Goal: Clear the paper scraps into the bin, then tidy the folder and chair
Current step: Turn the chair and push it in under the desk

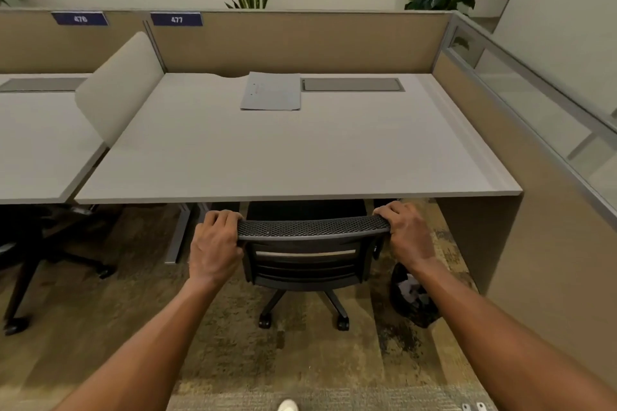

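A black mesh-backed office chair (pixel 310 243) stands at the front edge of the grey desk (pixel 233 160), its seat partly under the top. My left hand (pixel 215 243) grips the left end of the backrest's top rail. My right hand (pixel 405 232) grips the right end. A grey folder (pixel 271 92) lies flat at the back middle of the desk, against the partition. A black bin (pixel 412 299) with white paper scraps inside sits on the floor to the right of the chair, partly hidden by my right forearm.
A tan partition (pixel 300 43) closes the desk's back and right side. A cable tray lid (pixel 352 84) lies beside the folder. A white divider (pixel 120 83) separates the neighbouring desk on the left, where another black chair (pixel 30 260) stands. The floor is carpeted.
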`<control>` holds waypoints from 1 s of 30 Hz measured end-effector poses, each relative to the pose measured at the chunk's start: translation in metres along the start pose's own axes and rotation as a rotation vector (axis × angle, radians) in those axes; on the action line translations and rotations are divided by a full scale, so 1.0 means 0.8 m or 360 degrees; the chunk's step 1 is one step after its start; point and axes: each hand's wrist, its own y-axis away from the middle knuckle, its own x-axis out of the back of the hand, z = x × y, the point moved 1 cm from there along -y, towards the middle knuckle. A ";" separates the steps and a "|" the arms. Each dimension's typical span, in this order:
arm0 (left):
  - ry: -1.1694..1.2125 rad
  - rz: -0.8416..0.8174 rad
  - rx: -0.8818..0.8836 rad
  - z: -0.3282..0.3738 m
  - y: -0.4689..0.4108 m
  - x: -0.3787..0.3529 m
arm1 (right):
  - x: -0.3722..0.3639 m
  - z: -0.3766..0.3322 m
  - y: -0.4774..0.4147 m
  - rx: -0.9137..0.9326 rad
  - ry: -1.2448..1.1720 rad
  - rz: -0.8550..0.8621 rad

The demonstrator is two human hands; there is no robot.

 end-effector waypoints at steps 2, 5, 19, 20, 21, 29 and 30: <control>-0.0014 0.0010 -0.0025 -0.004 -0.012 -0.004 | -0.004 0.000 -0.011 0.0001 0.0003 -0.0003; -0.0037 0.0014 -0.0027 -0.008 -0.029 -0.010 | -0.007 0.001 -0.027 -0.0003 -0.0017 0.0019; -0.0034 0.0000 -0.0031 -0.021 -0.113 -0.021 | -0.019 -0.006 -0.103 0.0022 -0.0108 0.0025; -0.0031 0.0006 -0.0026 -0.022 -0.116 -0.022 | -0.021 -0.006 -0.107 0.0027 -0.0107 0.0021; -0.0027 0.0009 -0.0020 -0.023 -0.119 -0.024 | -0.022 -0.007 -0.109 0.0035 -0.0101 0.0022; -0.0039 0.0064 -0.0022 -0.030 -0.131 -0.034 | -0.036 0.000 -0.111 0.0009 0.0010 0.0025; -0.0042 0.0072 -0.0014 -0.029 -0.131 -0.035 | -0.035 0.000 -0.111 0.0009 0.0026 0.0015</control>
